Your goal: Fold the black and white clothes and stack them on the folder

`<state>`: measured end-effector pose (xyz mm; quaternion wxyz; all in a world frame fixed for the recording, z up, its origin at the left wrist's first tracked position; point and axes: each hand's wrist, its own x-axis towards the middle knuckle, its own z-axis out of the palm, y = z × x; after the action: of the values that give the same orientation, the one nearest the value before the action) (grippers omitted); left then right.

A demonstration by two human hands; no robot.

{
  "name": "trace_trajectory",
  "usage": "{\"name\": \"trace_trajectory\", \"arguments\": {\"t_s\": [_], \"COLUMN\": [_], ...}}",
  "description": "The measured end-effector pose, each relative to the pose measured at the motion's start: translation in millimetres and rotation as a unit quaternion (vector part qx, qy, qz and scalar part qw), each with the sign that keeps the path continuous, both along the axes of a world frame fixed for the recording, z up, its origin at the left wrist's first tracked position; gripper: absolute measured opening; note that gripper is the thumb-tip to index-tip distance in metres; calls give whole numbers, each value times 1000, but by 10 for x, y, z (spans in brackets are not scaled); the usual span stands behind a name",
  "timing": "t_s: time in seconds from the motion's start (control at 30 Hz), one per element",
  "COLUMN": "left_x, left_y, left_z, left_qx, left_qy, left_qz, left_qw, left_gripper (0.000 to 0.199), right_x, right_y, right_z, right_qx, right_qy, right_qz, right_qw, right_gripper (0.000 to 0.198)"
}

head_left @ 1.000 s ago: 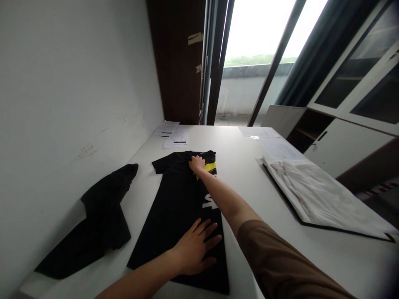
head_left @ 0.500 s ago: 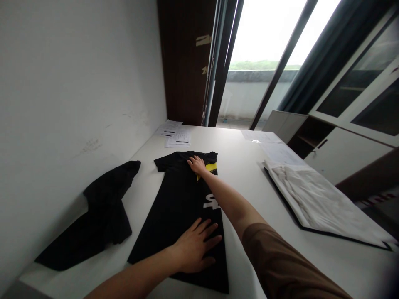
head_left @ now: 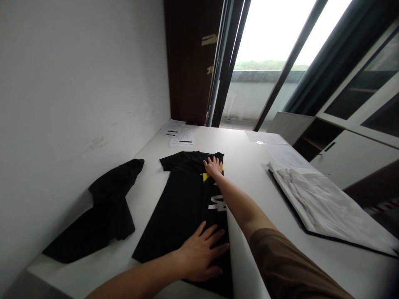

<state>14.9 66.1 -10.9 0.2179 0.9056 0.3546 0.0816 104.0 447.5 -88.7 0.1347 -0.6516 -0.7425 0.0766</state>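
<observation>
And it's the left hand [head_left: 204, 255] splayed flat, gripping nothing, the right hand [head_left: 213, 167] spread too, both on the black shirt [head_left: 181, 207] stretching from near the bench's [head_left: 243, 155] near edge, dark garment [head_left: 93, 220] by the left edge.

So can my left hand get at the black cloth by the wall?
Probably yes: your left hand lies flat on the shirt, and only a strip of table separates the shirt from the cloth.

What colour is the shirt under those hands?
The shirt is black, with yellow and white printing, best seen in the head view.
</observation>
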Motion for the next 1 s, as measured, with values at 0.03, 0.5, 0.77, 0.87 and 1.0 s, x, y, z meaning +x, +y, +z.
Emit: {"name": "trace_trajectory", "arguments": {"t_s": [0.03,0.5,0.77,0.87,1.0], "left_x": [15,-360,77,274,519], "left_y": [6,362,162,120,41], "left_z": [11,-205,-341,-286,-207], "left_qx": [-3,15,32,17,-4], "left_qy": [-4,49,50,30,-33], "left_qz": [0,118,94,98,110], "left_qw": [1000,992,994,995,993], "left_gripper": [66,75,71,71,70], "right_x": [56,453,512,583,700], "right_y": [26,184,251,282,336], "right_z": [-28,-115,-152,-170,-181], "right_qx": [-1,-3,-10,-12,-21], "right_qy": [-4,-23,-42,-48,-54], "right_qz": [-3,-6,7,23,45], "right_qw": [1000,1000,999,999,997], "right_gripper": [68,68,70,70,69]}}
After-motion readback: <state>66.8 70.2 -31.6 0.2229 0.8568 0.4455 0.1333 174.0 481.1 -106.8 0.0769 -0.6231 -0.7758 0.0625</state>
